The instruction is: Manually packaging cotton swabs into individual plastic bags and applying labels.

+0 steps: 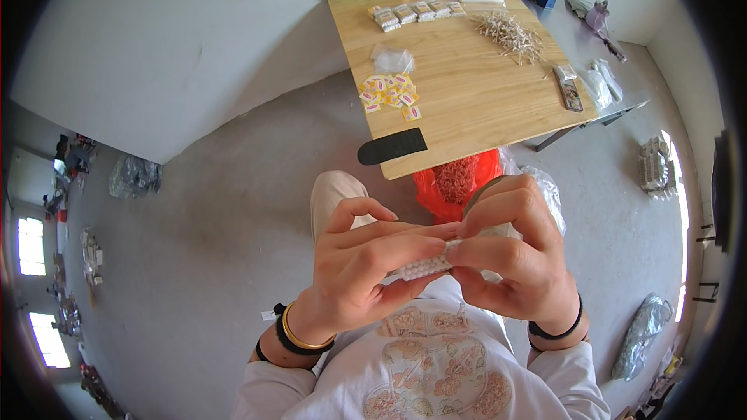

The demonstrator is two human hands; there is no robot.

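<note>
While both hands meet at chest height, a small bundle of white cotton swabs (424, 267) sits pinched between them, tips pointing lower left. Left hand (366, 264) fingers curl closed over the bundle from the left, gold bangle and black band on that wrist. Right hand (510, 253) grips the other end, fingers bent tight round it (a thin clear wrapper seems to be there, hard to tell). Beyond the hands, red plastic bag (455, 183) on the floor just under the wooden table (482, 101). On the table: yellow-and-white small packets (391, 95), black flat strip (393, 145) at the near edge, loose pile of sticks (510, 33), row of small packed bundles (416, 13) at the far side
</note>
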